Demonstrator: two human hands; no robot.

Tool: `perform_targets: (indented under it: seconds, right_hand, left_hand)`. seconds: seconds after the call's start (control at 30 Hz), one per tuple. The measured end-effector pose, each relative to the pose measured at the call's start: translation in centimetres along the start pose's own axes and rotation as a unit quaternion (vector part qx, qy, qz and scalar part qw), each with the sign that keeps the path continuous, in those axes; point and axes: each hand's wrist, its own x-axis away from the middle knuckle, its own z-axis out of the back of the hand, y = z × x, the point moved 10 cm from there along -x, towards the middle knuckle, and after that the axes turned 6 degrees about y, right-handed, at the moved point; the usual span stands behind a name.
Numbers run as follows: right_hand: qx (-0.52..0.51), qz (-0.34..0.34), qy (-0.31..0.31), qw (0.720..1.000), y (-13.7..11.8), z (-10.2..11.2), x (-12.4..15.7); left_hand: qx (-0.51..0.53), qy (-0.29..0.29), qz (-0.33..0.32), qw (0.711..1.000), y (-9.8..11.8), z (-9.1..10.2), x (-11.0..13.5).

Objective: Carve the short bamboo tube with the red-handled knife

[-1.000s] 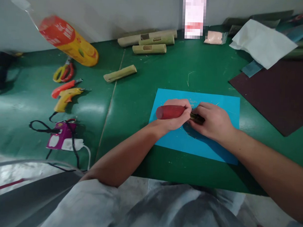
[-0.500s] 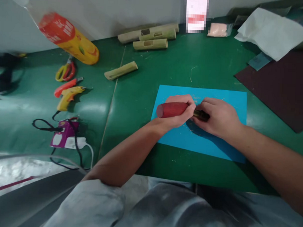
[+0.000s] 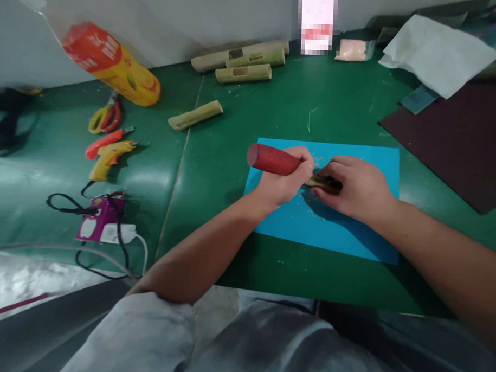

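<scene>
Closed round a red handle point(image 3: 274, 158): left hand point(image 3: 287, 179), near mid-frame.
Just right, I see the right hand point(image 3: 356, 184) pinching a short tube point(image 3: 322, 182) over the blue sheet point(image 3: 291, 223).

To the left of my feed I see an orange-drink bottle point(image 3: 109, 62), red-and-yellow scissors point(image 3: 112, 115), a yellow glue gun point(image 3: 106, 158) and a purple power socket point(image 3: 103, 216); rightward, I make out white paper point(image 3: 437, 57) beside a dark board point(image 3: 456, 144).
</scene>
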Motion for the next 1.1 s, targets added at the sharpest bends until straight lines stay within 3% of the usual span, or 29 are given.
perform_targets:
  seconds: [0.8, 0.97, 1.1]
  right_hand:
    - [-0.033, 0.015, 0.009, 0.999, -0.48, 0.0, 0.54]
    - [-0.026, 0.018, 0.008, 0.999, -0.5, -0.05, 0.63]
    - [-0.024, 0.008, 0.019, 0.999, -0.07, 0.28, 0.6]
  left_hand:
    - [-0.071, -0.017, 0.015, 0.997, 0.31, -0.47, -0.13]
    - [-0.029, -0.05, 0.046, 0.997, 0.12, -0.54, 0.08]
    - [-0.003, -0.014, 0.028, 0.999, 0.2, -0.58, 0.03]
